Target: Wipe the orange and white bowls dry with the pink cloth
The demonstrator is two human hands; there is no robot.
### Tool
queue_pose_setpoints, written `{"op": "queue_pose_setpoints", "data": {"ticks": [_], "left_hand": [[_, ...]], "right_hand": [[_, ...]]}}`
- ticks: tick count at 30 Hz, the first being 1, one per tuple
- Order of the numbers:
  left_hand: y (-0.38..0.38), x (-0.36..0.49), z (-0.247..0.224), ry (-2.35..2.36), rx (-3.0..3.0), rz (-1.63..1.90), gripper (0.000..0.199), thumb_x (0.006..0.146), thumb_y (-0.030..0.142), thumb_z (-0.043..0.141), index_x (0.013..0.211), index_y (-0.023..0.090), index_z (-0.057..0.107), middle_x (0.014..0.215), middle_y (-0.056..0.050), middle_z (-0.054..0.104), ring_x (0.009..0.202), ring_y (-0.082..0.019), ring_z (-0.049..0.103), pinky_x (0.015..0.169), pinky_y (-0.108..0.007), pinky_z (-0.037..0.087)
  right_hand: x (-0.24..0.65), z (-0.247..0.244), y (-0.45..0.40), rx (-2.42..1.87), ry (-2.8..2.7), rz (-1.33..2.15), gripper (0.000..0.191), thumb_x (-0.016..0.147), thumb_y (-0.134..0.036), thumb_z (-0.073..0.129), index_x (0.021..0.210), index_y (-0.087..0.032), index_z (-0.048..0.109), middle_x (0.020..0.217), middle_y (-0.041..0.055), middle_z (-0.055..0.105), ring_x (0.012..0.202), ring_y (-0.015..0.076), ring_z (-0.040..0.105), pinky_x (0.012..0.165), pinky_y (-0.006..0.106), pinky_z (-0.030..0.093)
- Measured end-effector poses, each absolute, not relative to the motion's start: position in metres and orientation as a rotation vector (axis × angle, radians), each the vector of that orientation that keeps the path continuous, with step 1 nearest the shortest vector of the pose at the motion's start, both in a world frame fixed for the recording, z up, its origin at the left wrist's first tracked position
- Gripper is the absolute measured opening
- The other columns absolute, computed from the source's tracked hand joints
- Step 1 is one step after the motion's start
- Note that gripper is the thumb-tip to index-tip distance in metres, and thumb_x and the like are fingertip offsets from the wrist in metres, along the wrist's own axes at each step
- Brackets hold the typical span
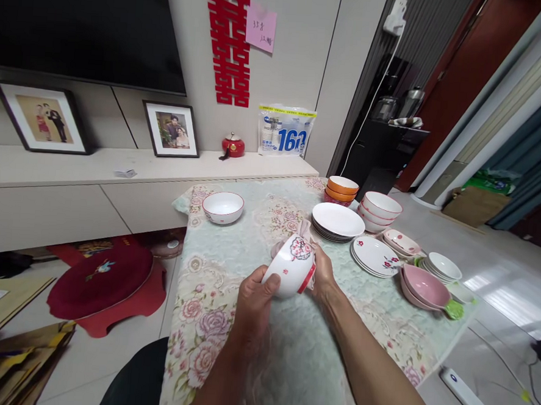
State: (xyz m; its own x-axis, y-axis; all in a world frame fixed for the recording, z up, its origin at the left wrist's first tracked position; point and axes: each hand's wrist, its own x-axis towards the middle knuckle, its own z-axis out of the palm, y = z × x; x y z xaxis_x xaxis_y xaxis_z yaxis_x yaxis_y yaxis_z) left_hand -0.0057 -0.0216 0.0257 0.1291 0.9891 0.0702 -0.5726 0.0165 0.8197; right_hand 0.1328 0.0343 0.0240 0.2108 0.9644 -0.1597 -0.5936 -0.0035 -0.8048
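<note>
Nearer the left edge of the table, the bowl tilted foot-first toward the cloth clutched by the right hand, the left hand clamped on the bowl's side.

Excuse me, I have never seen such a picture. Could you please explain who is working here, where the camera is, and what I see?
There is no machine: these are a person's two bare hands. The single picture comes from a camera worn on that person's head, looking forward and down.

The left hand grips a white bowl, tilted on its side, with a red pattern. The right hand holds a pinkish cloth against it.

Below is a flowered tablecloth. Another white bowl with a red rim stands alone on the far left. To the right are stacked orange bowls, white plates, flower-patterned plates and pink dishes.
</note>
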Motion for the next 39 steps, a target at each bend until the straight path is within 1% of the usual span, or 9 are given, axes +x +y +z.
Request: {"op": "queue_pose_setpoints", "data": {"ticks": [4,9,13,20,24,28,31,35,39], "left_hand": [[-0.019,-0.004,0.031,0.483,0.622,1.370,0.038,0.072,0.042,0.077,0.097,0.014,0.073,0.087,-0.010,0.074,0.085,-0.026,0.068,0.079,-0.036,0.052],[-0.019,-0.003,0.030,0.465,0.553,1.344,0.041,0.073,0.041,0.075,0.103,0.013,0.074,0.102,-0.014,0.076,0.101,-0.030,0.068,0.089,-0.041,0.053],[-0.018,-0.005,0.031,0.553,0.582,1.324,0.029,0.069,0.037,0.079,0.086,0.014,0.073,0.091,-0.010,0.076,0.092,-0.027,0.069,0.081,-0.034,0.054],[-0.017,-0.011,0.034,0.562,0.691,1.252,0.031,0.071,0.037,0.079,0.090,0.015,0.069,0.084,-0.007,0.074,0.078,-0.021,0.066,0.071,-0.030,0.050],[-0.019,-0.010,0.028,0.657,0.784,1.278,0.030,0.069,0.038,0.080,0.082,0.014,0.066,0.072,-0.002,0.068,0.065,-0.014,0.058,0.064,-0.025,0.045],[-0.020,-0.011,0.024,0.838,0.960,1.310,0.031,0.070,0.042,0.078,0.075,0.014,0.065,0.063,0.001,0.060,0.059,-0.011,0.049,0.056,-0.022,0.037],[-0.020,-0.011,0.026,0.938,1.031,1.320,0.031,0.072,0.044,0.076,0.073,0.015,0.065,0.059,0.003,0.055,0.056,-0.011,0.044,0.054,-0.022,0.034],[-0.019,-0.008,0.029,0.999,1.038,1.345,0.027,0.070,0.041,0.076,0.074,0.017,0.065,0.063,0.003,0.056,0.059,-0.012,0.047,0.058,-0.023,0.038],[-0.022,-0.008,0.031,1.017,1.133,1.292,0.026,0.071,0.041,0.074,0.071,0.017,0.065,0.060,0.003,0.054,0.057,-0.013,0.045,0.056,-0.024,0.035]], "right_hand": [[0.128,0.026,0.032,-0.887,-0.428,1.453,0.025,0.079,-0.044,0.063,0.075,-0.020,0.066,0.054,0.0000,0.066,0.059,0.0225,0.066,0.062,0.033,0.056],[0.127,0.031,0.030,-0.895,-0.536,1.401,0.039,0.076,-0.058,0.060,0.078,-0.020,0.068,0.063,0.0043,0.071,0.069,0.0264,0.068,0.066,0.037,0.055],[0.139,0.029,0.033,-0.942,-0.673,1.316,0.040,0.073,-0.058,0.064,0.082,-0.019,0.068,0.070,0.0043,0.072,0.072,0.0261,0.067,0.068,0.036,0.053],[0.153,0.026,0.036,-1.017,-0.845,1.085,0.037,0.070,-0.054,0.072,0.079,-0.018,0.072,0.076,0.0020,0.073,0.071,0.0212,0.063,0.069,0.031,0.048],[0.153,0.022,0.037,-1.068,-0.953,1.060,0.049,0.077,-0.060,0.064,0.098,-0.016,0.076,0.088,0.0049,0.076,0.079,0.0229,0.065,0.074,0.032,0.050],[0.149,0.023,0.031,-1.111,-1.136,0.948,0.060,0.087,-0.063,0.053,0.115,-0.013,0.071,0.099,0.0092,0.075,0.089,0.0260,0.066,0.082,0.035,0.050],[0.142,0.029,0.021,-1.132,-1.383,0.709,0.049,0.095,-0.053,0.045,0.119,-0.016,0.068,0.106,0.0095,0.073,0.095,0.0262,0.065,0.087,0.038,0.050],[0.132,0.036,0.010,-1.016,-1.774,0.252,0.035,0.095,-0.038,0.048,0.117,-0.021,0.069,0.122,0.0107,0.067,0.118,0.0285,0.057,0.104,0.045,0.042],[0.135,0.036,0.012,-1.004,-1.732,0.277,0.033,0.092,-0.040,0.051,0.110,-0.022,0.072,0.115,0.0098,0.069,0.113,0.0285,0.059,0.101,0.046,0.044]]}}
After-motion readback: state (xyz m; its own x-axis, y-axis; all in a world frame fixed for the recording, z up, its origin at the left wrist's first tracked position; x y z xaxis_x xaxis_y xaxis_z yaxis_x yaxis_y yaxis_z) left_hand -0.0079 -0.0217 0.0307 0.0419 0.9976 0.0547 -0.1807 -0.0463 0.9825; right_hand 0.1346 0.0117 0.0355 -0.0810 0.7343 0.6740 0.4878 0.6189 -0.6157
